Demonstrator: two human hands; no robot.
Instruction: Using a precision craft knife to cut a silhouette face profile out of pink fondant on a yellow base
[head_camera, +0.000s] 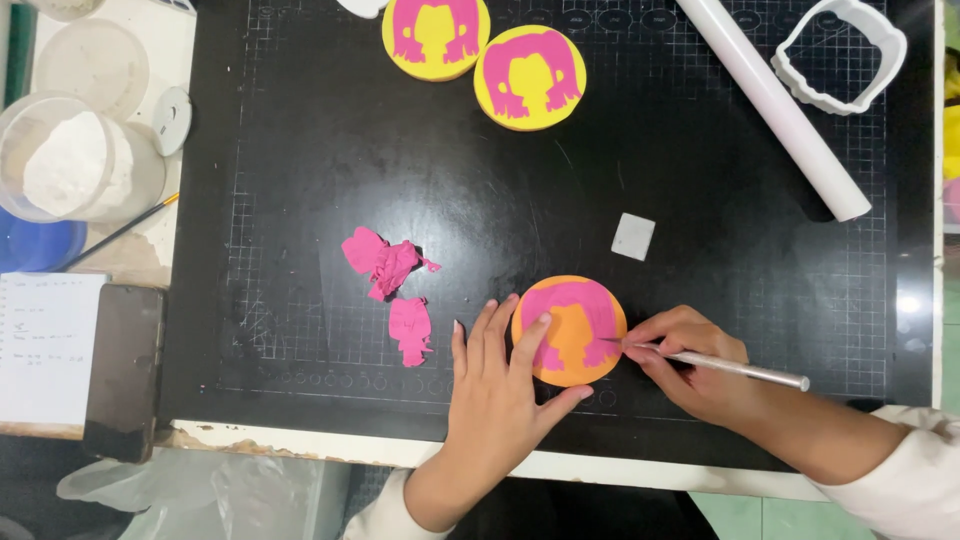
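Note:
An orange clay disc (572, 345) with a pink hair-shaped layer lies on the black gridded cutting mat (480, 180), near its front edge. My left hand (497, 392) rests flat beside it, the index finger pressing on the disc's left part. My right hand (690, 365) grips a thin silver tool (740, 370) like a pen, its tip touching the disc's right edge. Pink clay scraps (385, 262) and a small pink cut-out (410, 330) lie left of my left hand.
Two yellow discs with pink hair shapes (530, 77) sit at the mat's far edge. A white rolling pin (775, 100), a white cutter (840, 55) and a small white square (633, 236) lie to the right. At left are a powder container (70, 165), a brush (120, 232) and a phone (125, 370).

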